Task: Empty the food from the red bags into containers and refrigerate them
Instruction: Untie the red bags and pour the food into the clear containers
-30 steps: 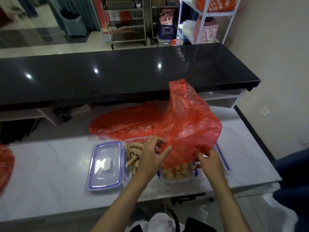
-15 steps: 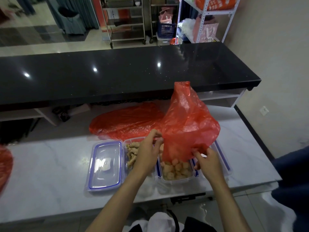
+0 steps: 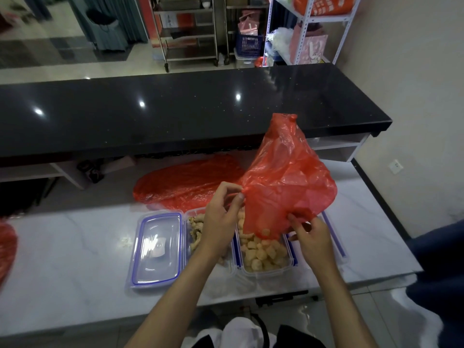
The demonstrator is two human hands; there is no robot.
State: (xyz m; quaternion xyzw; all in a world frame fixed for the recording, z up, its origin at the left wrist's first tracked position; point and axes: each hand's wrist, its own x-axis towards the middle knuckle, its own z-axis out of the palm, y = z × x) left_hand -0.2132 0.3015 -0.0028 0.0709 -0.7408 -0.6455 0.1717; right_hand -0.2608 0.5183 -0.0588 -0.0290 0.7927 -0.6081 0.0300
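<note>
An upturned red bag [image 3: 286, 182] hangs over a clear container [image 3: 272, 271] that holds pale fried food balls [image 3: 261, 252]. My left hand [image 3: 219, 222] pinches the bag's left edge. My right hand [image 3: 310, 236] grips its lower right edge. One ball shows at the bag's mouth. To the left stands a second container with ginger-like pieces [image 3: 197, 231], partly hidden by my left hand. A flat, empty-looking red bag [image 3: 185, 183] lies behind the containers.
A clear lid with blue trim [image 3: 155, 247] lies left of the containers on the white marble counter [image 3: 65, 259]. Another lid [image 3: 335, 244] sits at the right. More red plastic [image 3: 6, 249] shows at the left edge. A black raised counter [image 3: 175, 109] runs behind.
Both hands have lifted the red bag higher and its body has collapsed. More food balls now lie in the container under it.
</note>
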